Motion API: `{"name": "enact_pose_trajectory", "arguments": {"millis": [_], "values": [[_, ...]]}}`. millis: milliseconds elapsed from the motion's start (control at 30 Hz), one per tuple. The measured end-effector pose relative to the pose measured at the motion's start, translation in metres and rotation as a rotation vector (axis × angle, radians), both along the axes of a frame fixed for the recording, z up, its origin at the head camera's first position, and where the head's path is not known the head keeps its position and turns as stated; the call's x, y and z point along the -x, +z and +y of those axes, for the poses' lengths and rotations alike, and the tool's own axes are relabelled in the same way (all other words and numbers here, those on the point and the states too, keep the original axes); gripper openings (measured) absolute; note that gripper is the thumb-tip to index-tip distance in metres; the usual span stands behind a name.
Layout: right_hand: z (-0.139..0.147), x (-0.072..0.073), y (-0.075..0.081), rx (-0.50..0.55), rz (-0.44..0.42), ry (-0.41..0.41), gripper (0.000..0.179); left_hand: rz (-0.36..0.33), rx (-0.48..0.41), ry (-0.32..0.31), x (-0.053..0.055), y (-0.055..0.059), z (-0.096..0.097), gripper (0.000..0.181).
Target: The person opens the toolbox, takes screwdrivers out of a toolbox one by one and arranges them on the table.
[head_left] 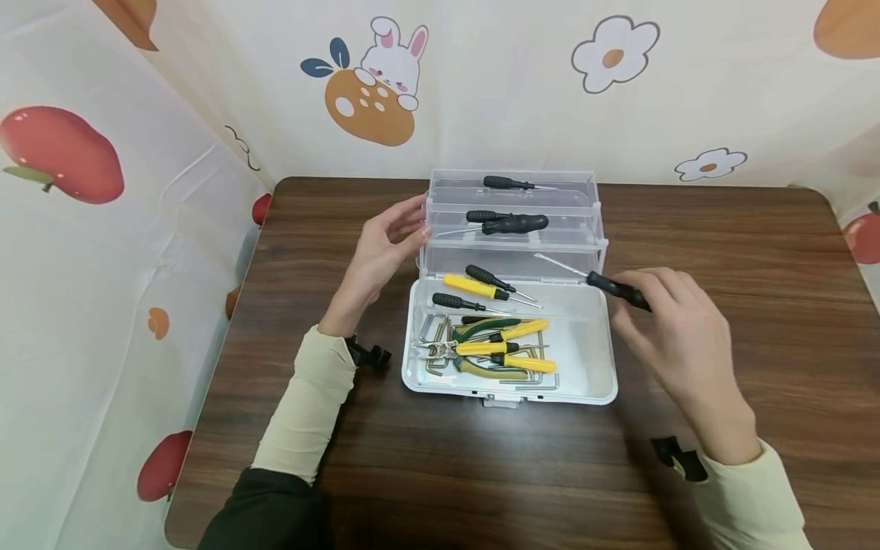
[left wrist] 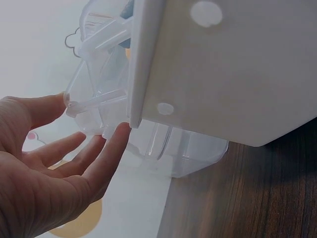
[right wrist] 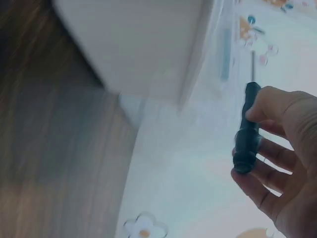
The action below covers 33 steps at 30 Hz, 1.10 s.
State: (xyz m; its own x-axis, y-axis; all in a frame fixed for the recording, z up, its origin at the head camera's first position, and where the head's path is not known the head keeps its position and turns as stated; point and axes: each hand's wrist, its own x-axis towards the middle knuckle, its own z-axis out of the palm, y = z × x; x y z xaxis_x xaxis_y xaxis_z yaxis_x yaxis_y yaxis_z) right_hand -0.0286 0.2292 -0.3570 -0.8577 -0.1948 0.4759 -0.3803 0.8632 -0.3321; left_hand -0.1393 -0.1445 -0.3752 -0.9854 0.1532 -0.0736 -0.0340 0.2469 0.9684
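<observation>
My right hand (head_left: 677,336) grips a black-handled screwdriver (head_left: 619,290) beside the right edge of the toolbox, its bare shaft pointing up and left. The right wrist view shows thumb and fingers around the dark handle (right wrist: 246,134). At the left side of the raised clear plastic tray (head_left: 577,233), my left hand (head_left: 378,248) holds its edge, with the thumb in front. A black screwdriver (head_left: 516,224) lies in that tray beside a smaller one (head_left: 488,216). The white toolbox (head_left: 584,367) stands open, pliers (head_left: 491,372) with green-and-yellow handles inside.
Several yellow and black screwdrivers and hex keys (head_left: 435,359) fill the toolbox's left and middle. Another small black screwdriver (head_left: 509,182) lies in the top tray (head_left: 577,179). Brown wood-grain tabletop (head_left: 777,283) surrounds the box, and a patterned cloth (head_left: 509,92) hangs behind.
</observation>
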Motion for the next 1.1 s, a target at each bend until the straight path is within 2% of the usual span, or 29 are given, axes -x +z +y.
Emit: {"name": "enact_pose_trajectory", "arguments": {"millis": [200, 300, 600, 833, 1100], "values": [[0.033, -0.012, -0.012, 0.083, 0.007, -0.067, 0.030, -0.003, -0.001, -0.004, 0.002, -0.001, 0.000, 0.052], [0.050, -0.019, -0.021, 0.100, -0.030, -0.097, 0.030, -0.011, -0.003, -0.005, 0.002, -0.001, 0.001, 0.051], [0.083, -0.034, -0.055, 0.039, -0.163, -0.191, 0.032, -0.001, -0.006, -0.013, 0.002, 0.001, 0.000, 0.052], [0.095, -0.037, -0.069, -0.024, -0.297, -0.182, 0.031, 0.002, 0.015, -0.014, 0.002, 0.000, -0.001, 0.052], [0.098, -0.038, -0.071, -0.064, -0.360, -0.175, 0.031, -0.002, 0.009, -0.012, 0.001, -0.001, -0.001, 0.052]]}}
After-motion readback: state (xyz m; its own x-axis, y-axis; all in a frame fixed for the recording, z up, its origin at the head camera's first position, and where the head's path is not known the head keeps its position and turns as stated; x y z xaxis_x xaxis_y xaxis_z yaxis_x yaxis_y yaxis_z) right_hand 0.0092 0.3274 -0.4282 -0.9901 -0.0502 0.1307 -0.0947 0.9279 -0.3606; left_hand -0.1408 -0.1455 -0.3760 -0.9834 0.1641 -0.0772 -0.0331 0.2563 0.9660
